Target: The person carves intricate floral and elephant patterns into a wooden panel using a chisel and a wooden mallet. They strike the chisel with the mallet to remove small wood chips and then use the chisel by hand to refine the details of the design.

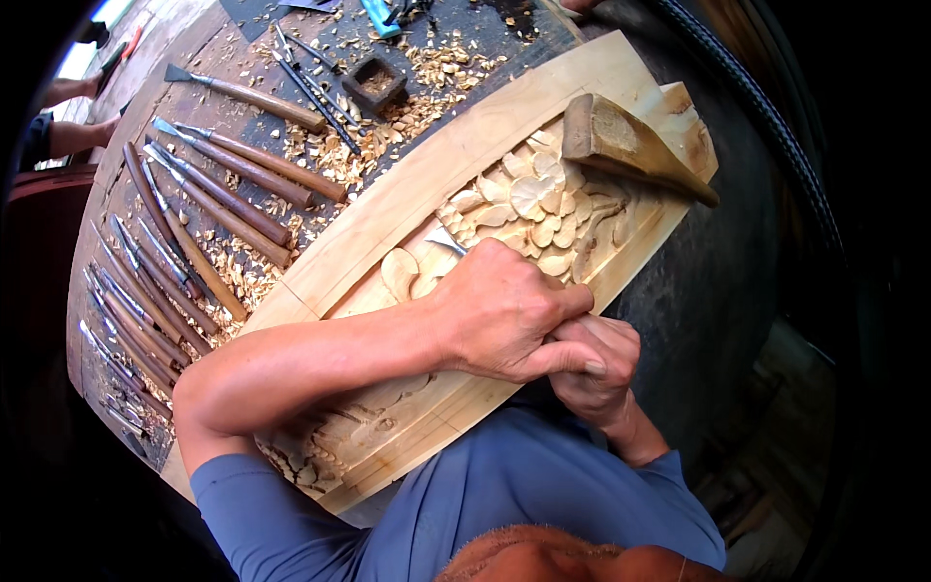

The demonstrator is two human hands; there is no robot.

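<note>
A pale wooden board (pixel 369 194) carries a relief carving of flowers and leaves (pixel 533 199). My left hand (pixel 509 315) is closed around a chisel, whose steel blade (pixel 446 241) rests on the carving left of the flower cluster, with its handle mostly hidden under my fingers. My right hand (pixel 601 364) is closed just below and behind my left, on the handle end of the same chisel. A wedge-shaped wooden mallet (pixel 630 150) lies on the board's upper right, beyond both hands.
Several chisels with wooden handles (pixel 238 199) lie left of the board among wood shavings (pixel 446 63), with thin dark tools (pixel 315 102) and a small dark block (pixel 373 82). Another person's hands (pixel 82 134) show at far left. A dark braided cable (pixel 776 126) runs down the right.
</note>
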